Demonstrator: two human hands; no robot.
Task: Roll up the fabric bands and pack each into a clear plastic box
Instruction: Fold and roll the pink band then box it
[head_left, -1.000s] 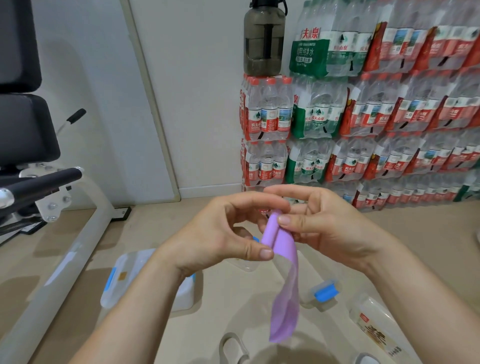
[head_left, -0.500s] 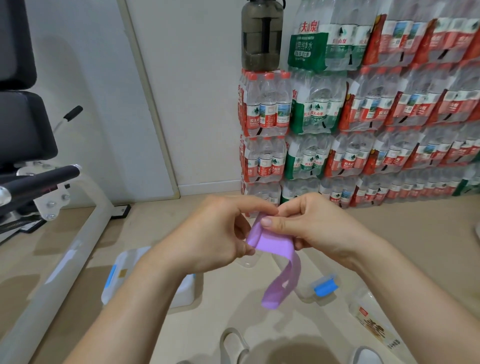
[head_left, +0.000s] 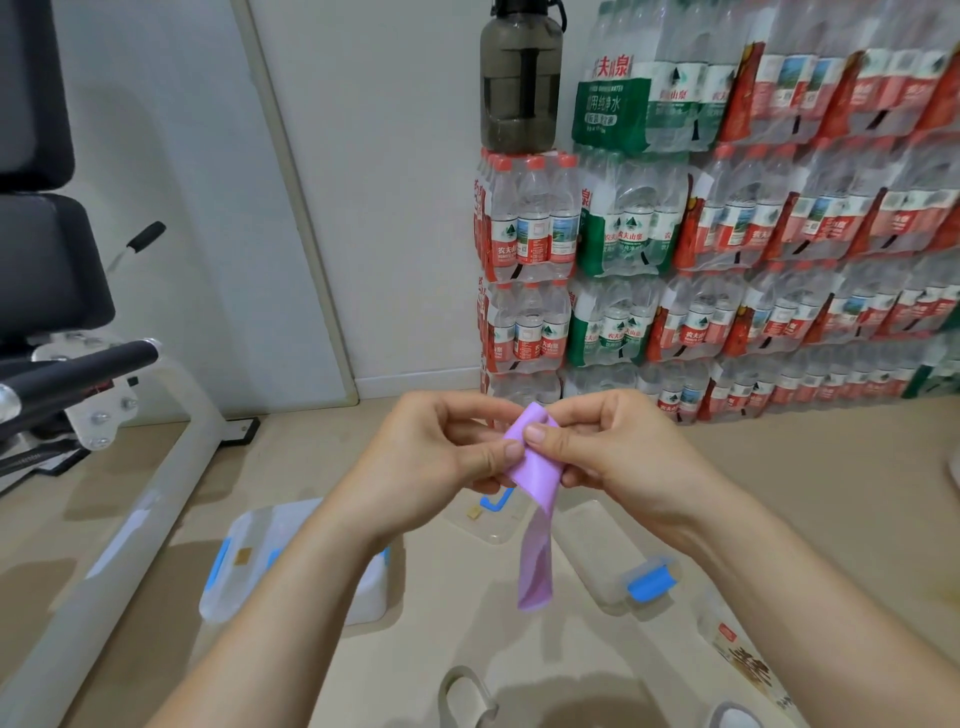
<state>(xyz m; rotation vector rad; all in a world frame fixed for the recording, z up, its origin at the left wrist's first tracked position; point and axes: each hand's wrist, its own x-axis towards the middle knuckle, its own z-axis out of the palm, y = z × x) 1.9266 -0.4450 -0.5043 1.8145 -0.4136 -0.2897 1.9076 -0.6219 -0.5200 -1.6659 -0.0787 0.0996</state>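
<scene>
Progress check on the band-rolling job: honestly not far. I've got one purple fabric band (head_left: 535, 467) up in the air in front of me, above the floor, and only its top end is turned over into the start of a roll. The rest is loose.

My left hand (head_left: 441, 452) and right hand (head_left: 618, 452) are both pinching that top end, thumbs on the near face and fingers curled behind it, thumb tips almost touching each other.

As for which way it points, the long axis runs pretty much straight up and down. The folded end is at the top between my hands and the free tail hangs toward the floor, ending just above the gap between the boxes. The wide face of the upper part is turned toward me and tilted a bit.

Down on the floor there's a clear plastic box (head_left: 270, 535) with blue clips to the near left, and another clear box (head_left: 597, 551) with a blue clip to the right. There's also a third clear piece (head_left: 493, 525) right under my hands, lid or box, can't tell. I can't make out a band in any of them, so I'd guess all the packing is left, plus most of this roll.
</scene>
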